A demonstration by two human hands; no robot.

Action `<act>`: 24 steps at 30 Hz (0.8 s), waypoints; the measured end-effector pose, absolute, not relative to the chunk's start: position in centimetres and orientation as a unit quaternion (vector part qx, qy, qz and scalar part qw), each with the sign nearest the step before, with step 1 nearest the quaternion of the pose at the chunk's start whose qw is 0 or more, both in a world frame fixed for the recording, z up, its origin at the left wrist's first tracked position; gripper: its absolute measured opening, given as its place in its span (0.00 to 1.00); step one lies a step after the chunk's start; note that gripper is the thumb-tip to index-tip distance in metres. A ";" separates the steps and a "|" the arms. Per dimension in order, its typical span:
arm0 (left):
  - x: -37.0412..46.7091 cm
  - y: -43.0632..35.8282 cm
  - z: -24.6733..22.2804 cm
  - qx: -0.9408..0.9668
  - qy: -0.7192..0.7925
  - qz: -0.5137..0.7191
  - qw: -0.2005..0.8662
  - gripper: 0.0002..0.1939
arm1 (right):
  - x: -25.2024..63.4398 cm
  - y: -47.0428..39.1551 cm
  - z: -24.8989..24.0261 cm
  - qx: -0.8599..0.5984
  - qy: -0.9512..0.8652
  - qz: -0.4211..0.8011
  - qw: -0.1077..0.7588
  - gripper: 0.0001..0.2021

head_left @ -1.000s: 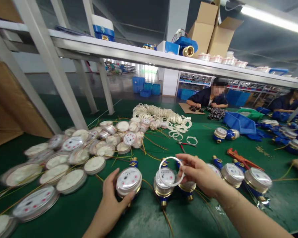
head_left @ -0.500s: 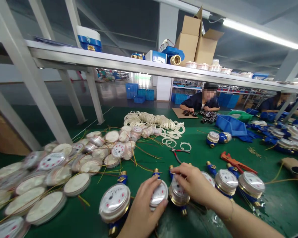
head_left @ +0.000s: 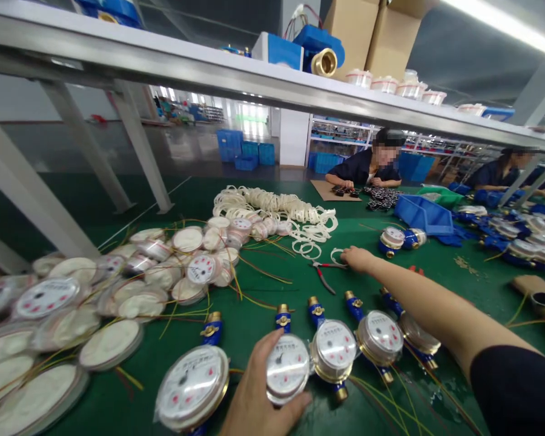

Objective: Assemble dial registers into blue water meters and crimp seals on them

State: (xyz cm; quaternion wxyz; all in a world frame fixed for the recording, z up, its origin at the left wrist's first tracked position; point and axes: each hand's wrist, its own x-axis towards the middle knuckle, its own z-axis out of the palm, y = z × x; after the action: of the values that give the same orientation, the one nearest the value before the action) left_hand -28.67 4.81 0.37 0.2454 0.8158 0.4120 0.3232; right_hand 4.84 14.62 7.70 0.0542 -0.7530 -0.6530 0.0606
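My left hand (head_left: 261, 387) is curved round a water meter (head_left: 287, 368) with a clear cover, a white dial and a blue and brass body. Farther forward, my right hand (head_left: 358, 259) reaches across the table, its fingers closed at the right edge of a loose white plastic ring (head_left: 336, 257). Red-handled pliers (head_left: 323, 274) lie just beside that ring. Other water meters stand in the same row: one (head_left: 193, 387) left of my left hand, and one (head_left: 334, 350) and another (head_left: 380, 336) to its right. My right forearm partly hides the meter at the row's right end.
Many round white meter registers (head_left: 111, 344) with yellow and brown wires are heaped on the left. A pile of white rings (head_left: 272, 206) lies at the back. A blue bin (head_left: 423, 215) stands right of centre. A shelf (head_left: 186, 72) crosses above, and a co-worker (head_left: 366, 166) sits opposite.
My right hand has left the meter beside my left hand and moved forward to the white ring. My left hand stays on its meter. The camera view has tilted down and closer.
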 end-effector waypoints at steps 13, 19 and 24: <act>-28.0 5.9 2.1 0.782 0.459 0.356 0.225 0.33 | -1.8 -0.3 11.5 -0.467 -0.462 0.542 0.525 0.07; -28.3 4.7 2.8 0.840 0.373 0.394 0.018 0.31 | -6.2 -4.5 5.8 -0.379 -0.177 0.628 0.656 0.12; -24.9 2.7 4.6 0.905 0.290 0.276 -0.146 0.25 | -7.8 -5.0 5.4 -0.392 -0.130 0.556 0.722 0.14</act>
State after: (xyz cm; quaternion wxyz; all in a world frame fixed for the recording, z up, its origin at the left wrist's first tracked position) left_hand -24.87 2.68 4.63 -0.1456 0.9046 0.2903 0.2762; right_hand -7.80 -5.03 5.38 0.7217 -0.3919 -0.1303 0.5555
